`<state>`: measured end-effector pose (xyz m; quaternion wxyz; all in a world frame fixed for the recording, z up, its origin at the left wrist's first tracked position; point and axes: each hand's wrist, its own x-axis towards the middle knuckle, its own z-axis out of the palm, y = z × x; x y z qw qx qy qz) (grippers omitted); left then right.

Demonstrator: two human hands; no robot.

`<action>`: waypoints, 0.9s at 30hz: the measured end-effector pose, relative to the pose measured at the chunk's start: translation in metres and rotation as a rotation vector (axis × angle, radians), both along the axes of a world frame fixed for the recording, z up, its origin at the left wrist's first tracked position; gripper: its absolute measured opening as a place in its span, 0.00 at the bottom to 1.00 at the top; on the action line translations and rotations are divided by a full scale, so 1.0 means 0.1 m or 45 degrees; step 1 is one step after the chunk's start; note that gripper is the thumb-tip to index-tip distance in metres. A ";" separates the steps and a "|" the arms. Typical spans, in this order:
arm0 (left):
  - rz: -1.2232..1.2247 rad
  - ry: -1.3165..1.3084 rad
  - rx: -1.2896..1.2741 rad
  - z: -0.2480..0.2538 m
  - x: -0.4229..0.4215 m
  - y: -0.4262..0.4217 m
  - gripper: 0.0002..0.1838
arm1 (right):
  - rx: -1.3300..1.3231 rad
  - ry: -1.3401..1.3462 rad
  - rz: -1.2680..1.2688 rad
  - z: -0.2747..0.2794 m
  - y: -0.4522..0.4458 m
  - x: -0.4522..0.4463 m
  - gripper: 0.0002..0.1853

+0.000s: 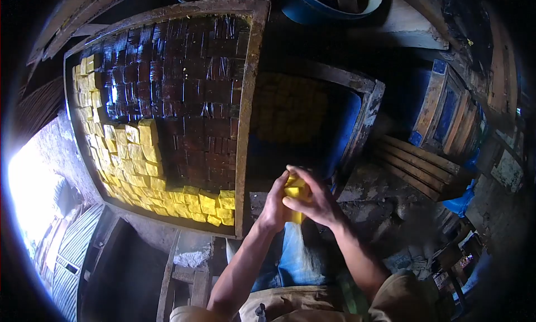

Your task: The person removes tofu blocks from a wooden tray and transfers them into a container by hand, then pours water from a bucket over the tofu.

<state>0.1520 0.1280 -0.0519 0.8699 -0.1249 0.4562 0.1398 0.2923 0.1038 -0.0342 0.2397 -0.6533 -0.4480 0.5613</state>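
Between my two hands, in front of my body, is a small stack of yellow blocks that look like tofu [294, 215]. My left hand [272, 206] is closed against its left side. On the other side, my right hand [321, 205] wraps round it, with the thumb across the front. Parts of the blocks are hidden by the fingers. Left of my hands is a large wooden-framed tray [243, 138] with a dark, wet woven bottom. Rows of yellow tofu blocks [134, 152] line its left side and near edge.
Right of the tray, in shadow, a second wooden frame [363, 118] surrounds a dark blue-lit basin with dim yellow blocks [290, 107]. A blue tub [306, 9] stands at the back. Wooden crates [444, 107] and slats [416, 166] lie at right. Bright daylight enters at left.
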 end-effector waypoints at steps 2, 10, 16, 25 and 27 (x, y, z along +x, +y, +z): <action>-0.032 0.060 -0.071 -0.08 0.10 0.03 0.29 | -0.399 0.107 -0.151 0.07 0.10 0.03 0.32; -0.063 -0.062 0.198 -0.09 -0.18 0.11 0.30 | -0.451 -0.163 -0.528 -1.75 0.28 0.56 0.28; -0.084 -0.114 0.200 0.04 -0.42 0.07 0.31 | -0.477 -0.831 -0.156 -2.47 0.20 0.32 0.30; 0.095 -0.125 0.288 0.12 -0.56 -0.01 0.27 | -0.521 -0.900 -0.120 -2.46 0.23 0.19 0.34; 0.091 -0.114 0.302 0.13 -0.50 0.05 0.27 | -0.525 -0.888 -0.127 -2.47 0.29 0.22 0.35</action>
